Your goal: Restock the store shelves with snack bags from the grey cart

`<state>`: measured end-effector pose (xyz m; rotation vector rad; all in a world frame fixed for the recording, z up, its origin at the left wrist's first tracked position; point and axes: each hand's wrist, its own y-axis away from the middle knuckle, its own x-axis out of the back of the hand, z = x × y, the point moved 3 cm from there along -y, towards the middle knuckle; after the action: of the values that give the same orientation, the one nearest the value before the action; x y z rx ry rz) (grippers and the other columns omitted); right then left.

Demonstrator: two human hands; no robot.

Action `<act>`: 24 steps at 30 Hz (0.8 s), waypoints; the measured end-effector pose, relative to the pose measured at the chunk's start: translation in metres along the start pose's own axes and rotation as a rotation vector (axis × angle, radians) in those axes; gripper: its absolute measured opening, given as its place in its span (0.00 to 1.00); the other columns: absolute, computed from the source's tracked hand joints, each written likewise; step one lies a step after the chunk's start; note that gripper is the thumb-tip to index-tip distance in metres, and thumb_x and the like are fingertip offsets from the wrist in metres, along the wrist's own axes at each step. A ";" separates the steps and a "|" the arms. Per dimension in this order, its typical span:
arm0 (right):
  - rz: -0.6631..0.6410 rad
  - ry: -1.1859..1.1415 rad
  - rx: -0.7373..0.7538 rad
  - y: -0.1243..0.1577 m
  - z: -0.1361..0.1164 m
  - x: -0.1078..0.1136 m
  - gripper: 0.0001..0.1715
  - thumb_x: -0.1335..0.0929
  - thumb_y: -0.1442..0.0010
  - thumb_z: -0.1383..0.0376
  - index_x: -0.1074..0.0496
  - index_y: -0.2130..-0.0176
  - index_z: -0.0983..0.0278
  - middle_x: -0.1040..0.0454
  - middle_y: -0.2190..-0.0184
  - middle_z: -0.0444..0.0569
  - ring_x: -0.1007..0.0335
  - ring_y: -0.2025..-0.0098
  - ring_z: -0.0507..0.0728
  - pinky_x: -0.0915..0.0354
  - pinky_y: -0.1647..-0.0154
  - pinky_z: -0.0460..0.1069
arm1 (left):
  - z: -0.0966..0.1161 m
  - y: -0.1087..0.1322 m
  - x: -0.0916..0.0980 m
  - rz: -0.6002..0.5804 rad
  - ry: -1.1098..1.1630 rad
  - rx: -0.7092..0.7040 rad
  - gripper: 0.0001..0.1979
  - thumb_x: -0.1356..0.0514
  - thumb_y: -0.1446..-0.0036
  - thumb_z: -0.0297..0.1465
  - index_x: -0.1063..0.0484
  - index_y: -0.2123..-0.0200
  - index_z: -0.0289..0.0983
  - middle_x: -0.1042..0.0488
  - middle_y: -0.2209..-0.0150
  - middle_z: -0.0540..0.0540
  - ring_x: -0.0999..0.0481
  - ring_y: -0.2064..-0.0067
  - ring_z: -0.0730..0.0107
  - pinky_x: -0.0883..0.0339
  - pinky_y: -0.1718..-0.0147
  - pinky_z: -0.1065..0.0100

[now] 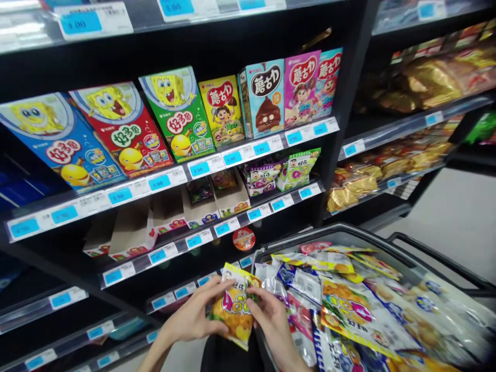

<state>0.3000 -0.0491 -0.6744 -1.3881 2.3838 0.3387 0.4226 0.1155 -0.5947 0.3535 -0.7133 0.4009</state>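
Shelves (248, 152) of snack boxes (182, 111) fill 9 to 1 o'clock; basket (349, 231) heaped with snack bags (349, 305) at 4 o'clock. At 6 o'clock left hand (191, 318) and right hand (273, 320) both grip orange snack packet (234, 312), one per side edge, at basket's left rim. Packet looks light, soft, slippery film; pinch sealed edges, not puffed middle

Bright overhead light, blurred stretched edges, glare on wrappers (387, 310).
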 end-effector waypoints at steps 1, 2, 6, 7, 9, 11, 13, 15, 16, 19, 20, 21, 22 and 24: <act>-0.015 -0.002 0.002 0.000 -0.001 -0.001 0.26 0.22 0.45 0.47 0.18 0.56 0.61 0.19 0.59 0.56 0.24 0.63 0.59 0.28 0.66 0.50 | 0.003 -0.002 0.000 -0.061 -0.018 0.017 0.51 0.23 0.55 0.43 0.39 0.30 0.51 0.40 0.29 0.40 0.42 0.28 0.41 0.51 0.28 0.43; -0.025 -0.007 0.008 0.000 -0.001 -0.002 0.25 0.22 0.45 0.47 0.18 0.56 0.61 0.19 0.57 0.56 0.22 0.58 0.62 0.26 0.60 0.53 | 0.006 -0.004 0.000 -0.114 -0.031 0.029 0.53 0.22 0.57 0.42 0.41 0.29 0.53 0.39 0.29 0.41 0.42 0.28 0.41 0.52 0.28 0.42; 0.024 -0.098 0.001 -0.002 0.000 -0.001 0.28 0.22 0.45 0.46 0.21 0.51 0.59 0.21 0.51 0.57 0.23 0.52 0.65 0.26 0.58 0.54 | 0.014 -0.010 0.005 -0.155 -0.008 0.021 0.52 0.22 0.59 0.39 0.38 0.30 0.54 0.35 0.31 0.41 0.37 0.30 0.42 0.49 0.29 0.41; 0.039 -0.140 -0.014 -0.002 0.000 -0.001 0.31 0.23 0.45 0.46 0.23 0.48 0.59 0.22 0.51 0.56 0.23 0.54 0.63 0.27 0.62 0.53 | 0.015 -0.011 0.008 -0.132 0.046 0.004 0.52 0.21 0.59 0.38 0.37 0.31 0.53 0.35 0.31 0.41 0.36 0.31 0.42 0.48 0.29 0.41; 0.040 -0.218 -0.045 -0.002 0.002 -0.001 0.36 0.23 0.45 0.45 0.27 0.43 0.57 0.22 0.52 0.55 0.24 0.60 0.60 0.30 0.69 0.50 | 0.020 -0.016 0.020 -0.087 0.256 -0.047 0.51 0.21 0.59 0.37 0.36 0.32 0.52 0.35 0.31 0.40 0.33 0.32 0.43 0.41 0.32 0.42; 0.002 -0.265 -0.071 -0.002 0.003 -0.002 0.38 0.23 0.44 0.46 0.30 0.41 0.58 0.22 0.55 0.54 0.24 0.64 0.58 0.32 0.72 0.49 | 0.030 -0.023 0.041 -0.012 0.500 -0.107 0.52 0.21 0.58 0.37 0.37 0.31 0.51 0.34 0.32 0.38 0.28 0.36 0.43 0.33 0.37 0.44; -0.043 -0.284 -0.089 -0.002 0.003 -0.004 0.36 0.23 0.44 0.47 0.29 0.43 0.60 0.21 0.57 0.54 0.24 0.66 0.57 0.33 0.73 0.49 | 0.045 -0.033 0.070 0.138 0.630 -0.180 0.53 0.21 0.58 0.36 0.39 0.30 0.48 0.32 0.34 0.35 0.24 0.40 0.44 0.27 0.41 0.45; -0.078 -0.291 -0.101 -0.002 0.003 -0.005 0.34 0.23 0.44 0.48 0.27 0.45 0.62 0.21 0.59 0.53 0.24 0.67 0.57 0.33 0.73 0.48 | 0.064 -0.046 0.105 0.341 0.626 -0.289 0.52 0.21 0.57 0.36 0.39 0.30 0.46 0.32 0.35 0.34 0.23 0.40 0.45 0.26 0.42 0.48; -0.091 -0.291 -0.105 -0.002 0.003 -0.006 0.33 0.23 0.44 0.48 0.26 0.47 0.62 0.21 0.60 0.53 0.24 0.68 0.56 0.34 0.73 0.47 | 0.073 -0.054 0.121 0.422 0.604 -0.338 0.52 0.21 0.56 0.35 0.40 0.30 0.45 0.32 0.34 0.34 0.24 0.40 0.45 0.26 0.42 0.49; -0.134 -0.285 -0.121 -0.002 0.005 -0.008 0.29 0.23 0.44 0.48 0.25 0.51 0.64 0.21 0.65 0.50 0.25 0.70 0.54 0.35 0.74 0.46 | 0.093 -0.083 0.158 0.548 0.526 -0.397 0.50 0.23 0.54 0.37 0.41 0.31 0.43 0.31 0.36 0.34 0.21 0.44 0.51 0.24 0.45 0.53; -0.148 -0.281 -0.128 -0.002 0.005 -0.009 0.29 0.23 0.44 0.48 0.25 0.52 0.64 0.21 0.66 0.50 0.25 0.71 0.54 0.35 0.75 0.46 | 0.096 -0.094 0.166 0.577 0.492 -0.397 0.50 0.23 0.55 0.38 0.41 0.31 0.42 0.29 0.38 0.35 0.20 0.45 0.52 0.23 0.45 0.54; -0.160 -0.277 -0.135 -0.002 0.005 -0.010 0.28 0.23 0.44 0.48 0.25 0.53 0.65 0.21 0.67 0.50 0.25 0.72 0.53 0.36 0.75 0.45 | 0.098 -0.105 0.173 0.608 0.455 -0.394 0.49 0.23 0.56 0.39 0.39 0.32 0.41 0.27 0.40 0.36 0.20 0.47 0.54 0.23 0.46 0.55; -0.171 -0.270 -0.145 -0.002 0.006 -0.010 0.29 0.23 0.45 0.48 0.25 0.55 0.65 0.21 0.68 0.50 0.26 0.73 0.53 0.37 0.75 0.45 | 0.099 -0.116 0.179 0.640 0.407 -0.383 0.48 0.23 0.57 0.40 0.38 0.33 0.41 0.26 0.43 0.38 0.20 0.48 0.55 0.24 0.46 0.54; -0.190 -0.254 -0.167 -0.003 0.007 -0.012 0.29 0.22 0.47 0.47 0.25 0.57 0.66 0.21 0.69 0.49 0.27 0.74 0.52 0.38 0.76 0.45 | 0.097 -0.136 0.188 0.714 0.275 -0.332 0.45 0.24 0.56 0.41 0.34 0.36 0.40 0.23 0.48 0.40 0.20 0.50 0.54 0.25 0.45 0.52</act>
<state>0.3088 -0.0385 -0.6757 -1.5286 2.0402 0.6335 0.5607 -0.0016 -0.4206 -0.2852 -0.6058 0.9702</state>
